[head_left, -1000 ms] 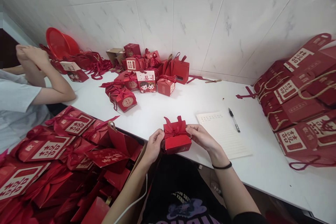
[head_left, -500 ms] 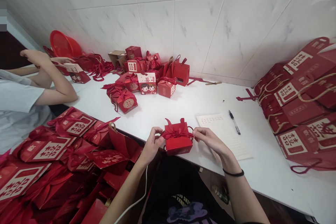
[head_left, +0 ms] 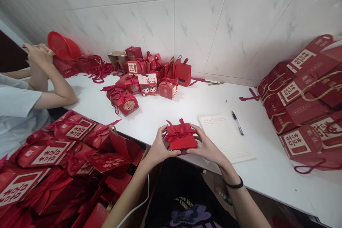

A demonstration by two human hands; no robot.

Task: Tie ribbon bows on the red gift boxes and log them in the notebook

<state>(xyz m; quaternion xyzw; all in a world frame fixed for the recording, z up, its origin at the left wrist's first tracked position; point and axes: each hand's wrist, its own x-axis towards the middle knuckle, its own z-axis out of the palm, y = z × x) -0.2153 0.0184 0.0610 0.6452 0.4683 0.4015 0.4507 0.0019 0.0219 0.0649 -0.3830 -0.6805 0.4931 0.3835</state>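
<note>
While we hold the small red box (head_left: 184, 144) at the near edge of the worktop (head_left: 211, 101), both our hands cup it from opposite sides. Our left hand (head_left: 162, 149) has its fingers curled around the left side, the thumb pressed along the lower edge that faces us. Our right hand (head_left: 205, 146) mirrors it, fingers bent against the right side and thumb on that same lower edge, the two thumb tips near each other but apart. Each grip is spread only as wide as its end of the box needs, with thumb and fingers touching it. A ribbon bow (head_left: 180, 132) lies across the top between our hands, its loose ends sticking up on the far side. We cannot tell whether the base rests on the worktop or sits just above it.

Near our right hand, toward the near edge, lies a lined sheet of paper (head_left: 227, 139) with a black pen (head_left: 237, 123) just beside it. Toward the far edge we see a cluster of red boxes (head_left: 149, 84), and at the right end a stack of larger packages (head_left: 301, 112).
</note>
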